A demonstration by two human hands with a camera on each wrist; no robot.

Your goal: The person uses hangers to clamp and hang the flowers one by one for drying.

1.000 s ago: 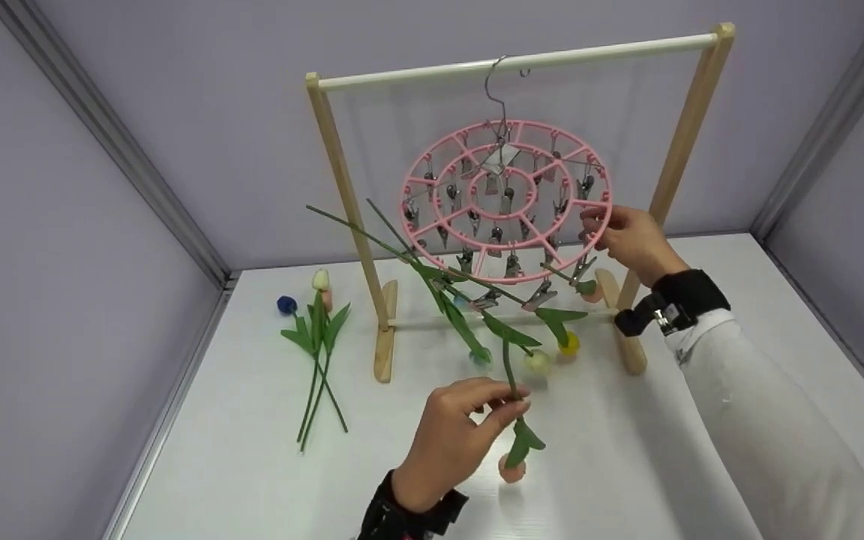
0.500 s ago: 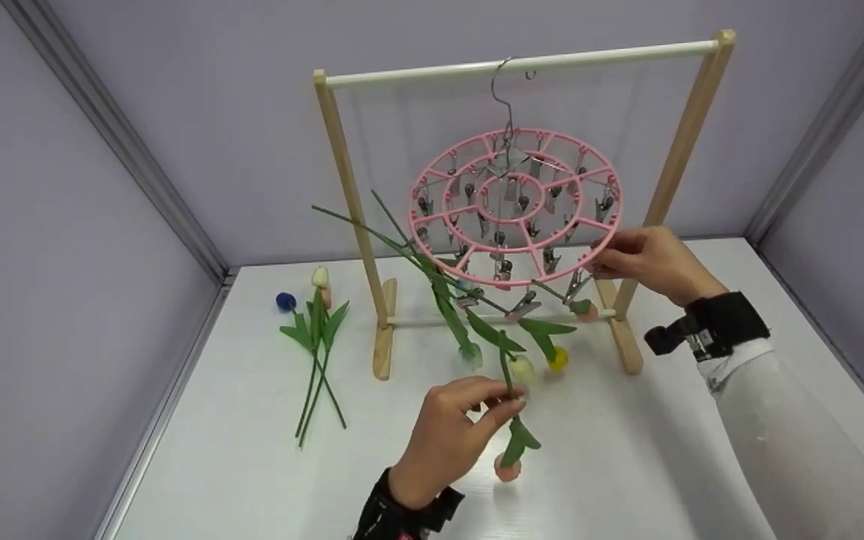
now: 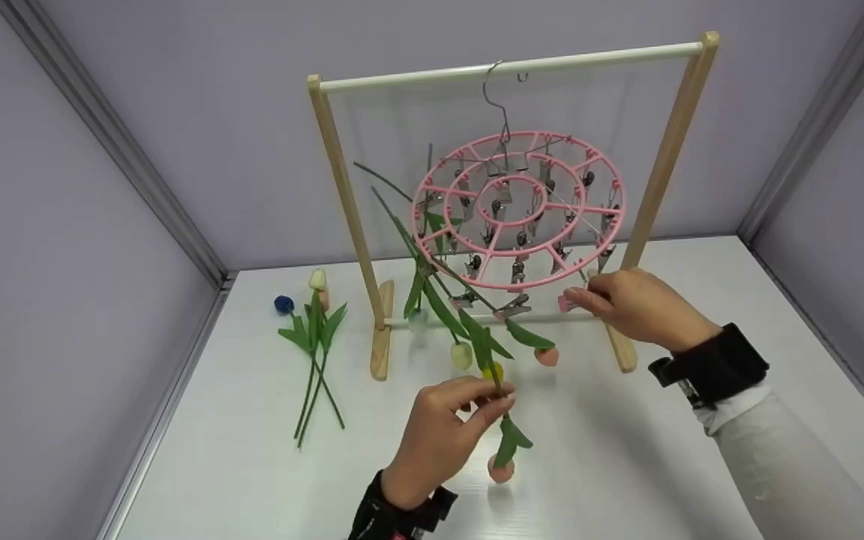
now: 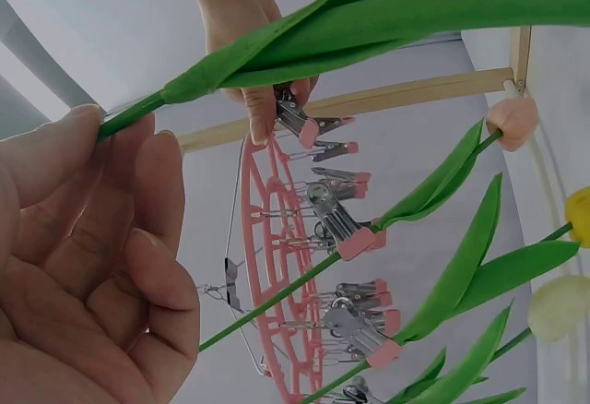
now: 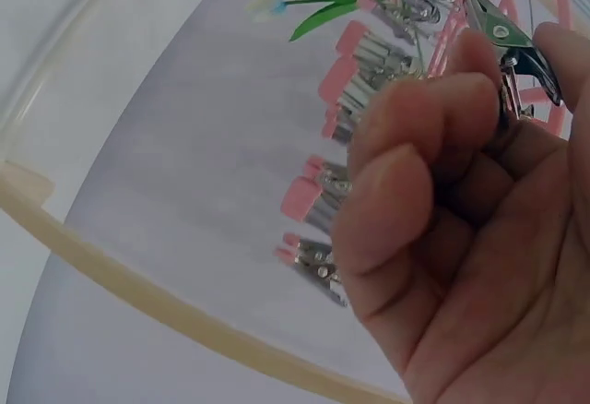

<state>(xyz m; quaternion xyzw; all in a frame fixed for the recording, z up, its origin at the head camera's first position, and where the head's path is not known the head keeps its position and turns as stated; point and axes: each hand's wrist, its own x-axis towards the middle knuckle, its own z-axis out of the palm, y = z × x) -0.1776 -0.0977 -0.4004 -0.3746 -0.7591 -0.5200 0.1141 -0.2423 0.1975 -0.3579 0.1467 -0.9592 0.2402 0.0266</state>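
Note:
My left hand (image 3: pixel 439 435) pinches the green stem of a peach-pink artificial tulip (image 3: pixel 502 469), its bloom pointing down. In the left wrist view, that tulip's leaf (image 4: pixel 304 40) crosses in front of the rack. A pink round clip hanger (image 3: pixel 503 286) hangs from the rack by a metal hook. At its right front edge my right hand (image 3: pixel 646 311) pinches a metal clip (image 5: pixel 502 33) between thumb and fingers. Clipped head-down along the hanger's front and left are a peach-pink tulip (image 3: pixel 547 355), a yellow tulip (image 3: pixel 492 371), a cream tulip (image 3: pixel 462 355) and a pale blue tulip (image 3: pixel 418 321).
The wooden rack (image 3: pixel 342 172) with its white bar (image 3: pixel 597 58) stands at the back of the white table (image 3: pixel 237 480). Left of it lie a blue tulip (image 3: pixel 283 304), a cream tulip (image 3: pixel 317 280) and a pink one, stems crossed. Grey walls enclose the table.
The hanger has turned, carrying its clipped tulips leftward and the peach one toward the front. My right hand has gone from the rim down to a clip. My left hand has shifted slightly left.

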